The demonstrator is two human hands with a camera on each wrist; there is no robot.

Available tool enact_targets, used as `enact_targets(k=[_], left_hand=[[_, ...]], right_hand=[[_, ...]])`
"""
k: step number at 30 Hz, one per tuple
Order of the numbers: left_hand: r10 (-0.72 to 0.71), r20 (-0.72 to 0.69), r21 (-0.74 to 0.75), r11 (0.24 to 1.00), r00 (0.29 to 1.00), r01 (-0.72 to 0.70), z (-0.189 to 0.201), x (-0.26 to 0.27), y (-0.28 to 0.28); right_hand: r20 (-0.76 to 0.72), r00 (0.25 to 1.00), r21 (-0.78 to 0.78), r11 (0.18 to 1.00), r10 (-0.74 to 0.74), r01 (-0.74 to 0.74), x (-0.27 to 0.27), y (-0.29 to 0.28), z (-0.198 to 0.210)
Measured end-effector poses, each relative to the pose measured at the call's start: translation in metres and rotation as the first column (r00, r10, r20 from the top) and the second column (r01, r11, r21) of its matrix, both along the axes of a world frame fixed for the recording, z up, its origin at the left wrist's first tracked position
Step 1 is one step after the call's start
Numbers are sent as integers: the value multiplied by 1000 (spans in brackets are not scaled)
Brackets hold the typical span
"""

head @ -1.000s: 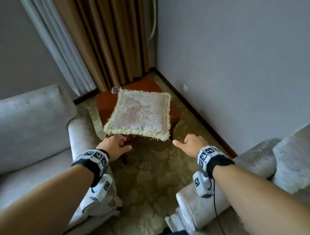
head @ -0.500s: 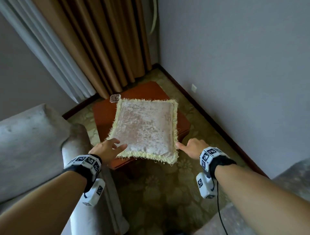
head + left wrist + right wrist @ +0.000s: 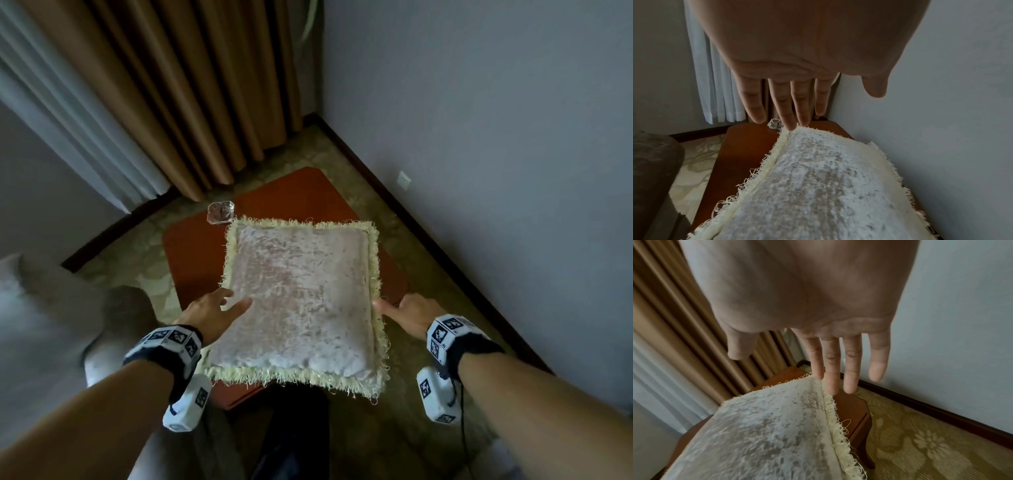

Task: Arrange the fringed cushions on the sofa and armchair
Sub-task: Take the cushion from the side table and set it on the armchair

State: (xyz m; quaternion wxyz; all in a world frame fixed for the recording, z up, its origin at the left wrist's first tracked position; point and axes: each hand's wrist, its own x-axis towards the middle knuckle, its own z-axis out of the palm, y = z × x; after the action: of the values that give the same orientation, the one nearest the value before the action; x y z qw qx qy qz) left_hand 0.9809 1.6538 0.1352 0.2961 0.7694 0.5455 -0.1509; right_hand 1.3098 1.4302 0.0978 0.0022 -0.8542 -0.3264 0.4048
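While our left hand (image 3: 209, 313) and right hand (image 3: 409, 315) flank the fringed cushion (image 3: 301, 301) on the bench (image 3: 191, 246), fingers straight and gripping nothing, we judge the pickup under way, needing both edges clasped next.

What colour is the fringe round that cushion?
Pale cream-yellow; the fringe shows best in the head view.

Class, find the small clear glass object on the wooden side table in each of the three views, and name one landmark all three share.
Head: glass object upper left of centre, beside the cushion's far left corner.
Left wrist: centre, behind the fingertips.
Right wrist: not in it.
Shared landmark: fringed cushion.
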Motion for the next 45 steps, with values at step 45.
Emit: enact_targets(k=[45], left_hand=[[476, 220, -99, 879, 852, -466, -8, -71, 28]], right_hand=[[-526, 837, 313, 881, -150, 354, -35, 78, 8]])
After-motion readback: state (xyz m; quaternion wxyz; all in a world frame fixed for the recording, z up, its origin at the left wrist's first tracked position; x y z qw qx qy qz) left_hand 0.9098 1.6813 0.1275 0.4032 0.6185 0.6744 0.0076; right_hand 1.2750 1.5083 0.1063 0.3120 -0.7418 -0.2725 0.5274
